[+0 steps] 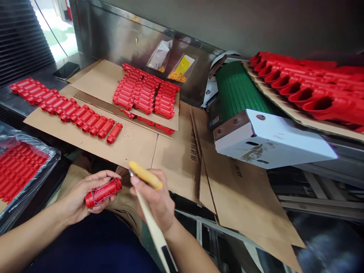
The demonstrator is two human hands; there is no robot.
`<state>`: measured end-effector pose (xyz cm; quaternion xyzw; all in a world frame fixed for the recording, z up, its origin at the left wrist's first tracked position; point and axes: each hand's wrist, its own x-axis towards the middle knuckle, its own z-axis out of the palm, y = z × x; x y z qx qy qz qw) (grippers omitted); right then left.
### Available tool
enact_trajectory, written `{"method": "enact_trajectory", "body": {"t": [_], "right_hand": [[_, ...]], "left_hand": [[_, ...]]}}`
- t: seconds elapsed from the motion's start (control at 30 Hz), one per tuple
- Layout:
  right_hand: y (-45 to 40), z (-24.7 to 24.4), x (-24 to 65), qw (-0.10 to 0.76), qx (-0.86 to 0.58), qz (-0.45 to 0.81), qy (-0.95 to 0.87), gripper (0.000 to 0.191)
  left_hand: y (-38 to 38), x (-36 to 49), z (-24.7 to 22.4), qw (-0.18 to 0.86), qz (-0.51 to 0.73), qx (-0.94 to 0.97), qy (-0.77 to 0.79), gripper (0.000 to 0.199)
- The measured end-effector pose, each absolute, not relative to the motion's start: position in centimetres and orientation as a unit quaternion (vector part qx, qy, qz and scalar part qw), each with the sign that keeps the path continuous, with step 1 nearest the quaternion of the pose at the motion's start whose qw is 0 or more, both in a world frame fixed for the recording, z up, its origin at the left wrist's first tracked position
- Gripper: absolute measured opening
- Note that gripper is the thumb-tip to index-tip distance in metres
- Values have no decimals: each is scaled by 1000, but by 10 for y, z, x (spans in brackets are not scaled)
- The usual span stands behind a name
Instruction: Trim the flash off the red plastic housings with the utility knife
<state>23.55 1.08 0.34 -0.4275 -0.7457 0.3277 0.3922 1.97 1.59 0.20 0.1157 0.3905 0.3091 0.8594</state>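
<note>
My left hand is closed round a red ribbed cylindrical plastic part with dark outlines marked along its side. Low in front of me, my right hand grips a slim pale wooden-handled brush. Its handle slants down to a dark end, and a small metal collar shows near my fingertips; the bristles cannot be made out. A yellow finger cot covers the index finger of that hand. Beyond my hands, a slanting row of similar red parts lies on cardboard.
Stacked cardboard holds more red parts. Two clear bags with yellow contents lie behind, and a phone at left. A lined bin of red parts stands left. At right are a green conveyor belt and red hollow pieces.
</note>
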Motion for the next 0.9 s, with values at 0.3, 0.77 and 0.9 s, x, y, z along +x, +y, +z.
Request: {"method": "enact_trajectory", "body": {"t": [0.3,0.77,0.9], "right_hand": [[18,9,257,541,-500,165,-656,15],[57,-43,298,545,-622,141,-545,33],[53,-47,305,549,-620,157,-538,31]], "left_hand": [[18,15,2,851,306,164,394,42],[164,96,22,102,112,790,594,33],[181,88,25,42,102,801,589,32]]}}
